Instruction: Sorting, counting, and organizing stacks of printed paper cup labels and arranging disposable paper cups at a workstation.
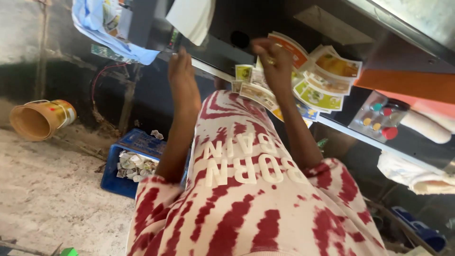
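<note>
The right hand is closed in a pinch on a fanned stack of thin printed paper labels in green, yellow and orange, which lies on the dark machine bed. The left hand rests flat and open, fingers extended, holding nothing, beside the stack's near edge. Judged from appearance, the labels are light, flexible and slippery; hold them at the bunched corner.

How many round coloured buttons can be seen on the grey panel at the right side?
5 buttons on the panel: teal at top, red beside it, two yellow below, big red lowest. Others may be hidden.
</note>
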